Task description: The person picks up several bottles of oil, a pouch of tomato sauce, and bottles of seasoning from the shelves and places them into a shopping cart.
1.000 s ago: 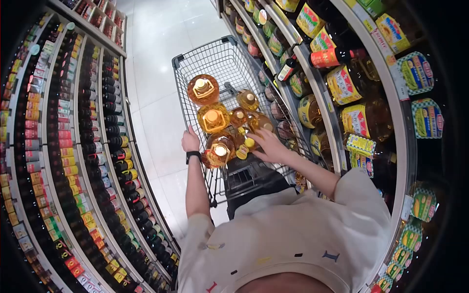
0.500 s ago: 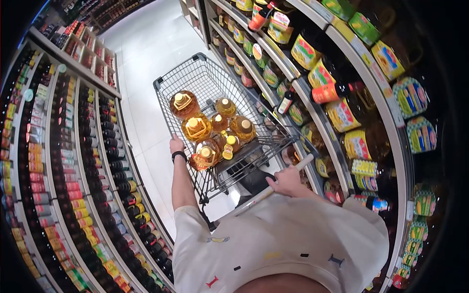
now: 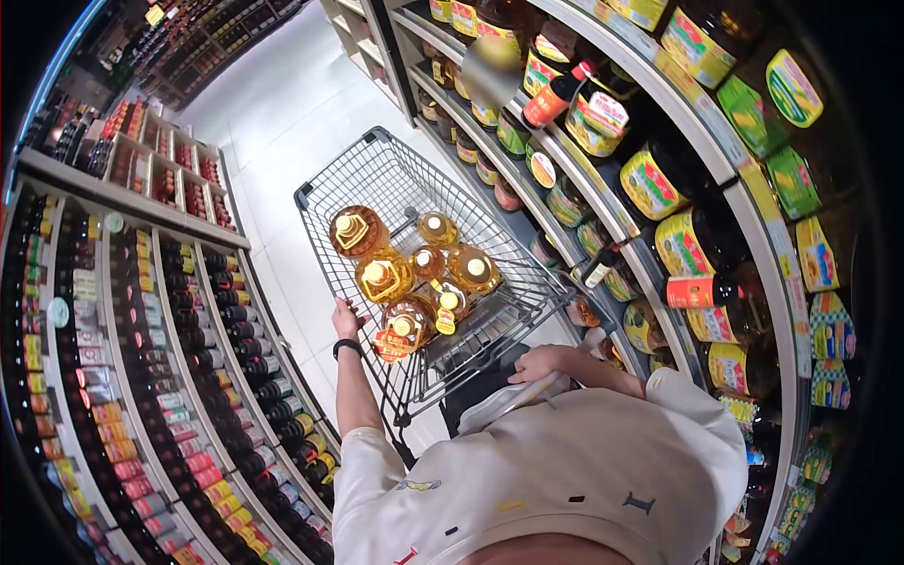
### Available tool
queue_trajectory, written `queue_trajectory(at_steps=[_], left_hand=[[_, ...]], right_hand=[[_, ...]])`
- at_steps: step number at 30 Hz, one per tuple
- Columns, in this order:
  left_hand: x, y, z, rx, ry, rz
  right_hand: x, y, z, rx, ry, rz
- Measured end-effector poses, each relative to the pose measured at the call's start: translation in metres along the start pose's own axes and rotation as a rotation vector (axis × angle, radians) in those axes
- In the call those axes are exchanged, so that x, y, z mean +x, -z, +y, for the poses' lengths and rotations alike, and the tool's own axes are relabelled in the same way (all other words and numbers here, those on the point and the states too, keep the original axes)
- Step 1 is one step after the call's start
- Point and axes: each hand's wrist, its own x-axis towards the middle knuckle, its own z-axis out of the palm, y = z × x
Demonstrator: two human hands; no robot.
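My left hand (image 3: 347,320), with a dark band at the wrist, is closed on the left rim of a wire shopping cart (image 3: 331,141). My right hand (image 3: 543,363) has its fingers curled over the cart handle (image 3: 591,341), which is mostly hidden by the hand and my light shirt. Several bottles of golden oil stand in the cart. Among them are a large bottle (image 3: 358,232) at the far left, one with a red label (image 3: 405,330) near my left hand, and a smaller one with a yellow tag (image 3: 448,306).
Shelves of dark sauce bottles (image 3: 202,377) line the left side. Close on the right, shelves hold large oil jugs (image 3: 654,184), with red-labelled bottles (image 3: 556,99) jutting out at their edge. Pale tiled floor (image 3: 282,122) runs ahead between them, past a case of small red items (image 3: 165,179).
The shelves and cart sit lower in view as my head has tilted. My right hand has shifted left and closer to my body along the handle. My left hand stays at the rim.
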Motion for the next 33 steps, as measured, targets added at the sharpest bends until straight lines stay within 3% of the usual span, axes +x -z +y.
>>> queue_trajectory(at_steps=[3,5,6,11,16,21,22,23,24,25,26,27,29,31,33], left_hand=[[0.042,-0.002,0.031,0.012,-0.02,0.052],[0.078,-0.002,0.044,0.021,-0.026,0.064],[0.096,-0.002,0.052,0.037,-0.043,0.055],[0.168,-0.004,0.109,0.091,-0.032,0.022],[0.249,-0.008,0.157,0.115,-0.07,-0.006],[0.341,-0.008,0.195,0.089,-0.202,-0.042],[0.34,-0.014,0.212,0.317,-0.283,-0.024],[0.363,-0.009,0.224,0.324,-0.288,-0.034],[0.386,0.0,0.236,0.553,-0.255,-0.098],[0.403,0.002,0.241,0.777,-0.217,-0.159],[0.388,-0.003,0.263,1.121,-0.389,-0.069],[0.371,-0.009,0.294,1.148,-0.357,-0.095],[0.393,-0.024,0.296,0.955,-0.493,0.07],[0.42,-0.03,0.32,1.049,-0.322,0.029],[0.445,-0.034,0.331,0.999,-0.309,0.027]], right_hand=[[0.003,0.043,-0.019,0.04,0.001,0.152],[0.006,0.069,-0.026,-0.239,-0.015,0.597],[0.001,0.083,-0.02,-0.174,0.168,0.927],[0.002,0.173,0.027,-0.099,-0.042,1.272],[0.024,0.246,0.005,-0.155,-0.01,1.654],[0.067,0.333,-0.003,-0.024,-0.148,1.69],[0.074,0.352,-0.007,-0.003,-0.199,1.689],[0.081,0.371,-0.008,0.017,-0.252,1.682],[0.091,0.387,-0.008,0.143,-0.418,1.406],[0.102,0.401,-0.007,0.144,-0.427,1.402],[0.114,0.419,-0.004,0.198,-0.454,1.228],[0.126,0.44,0.003,0.249,-0.478,1.062],[0.142,0.465,0.013,0.217,-0.496,1.058],[0.147,0.495,0.011,0.236,-0.385,1.047],[0.156,0.529,0.017,0.315,-0.411,0.966]])
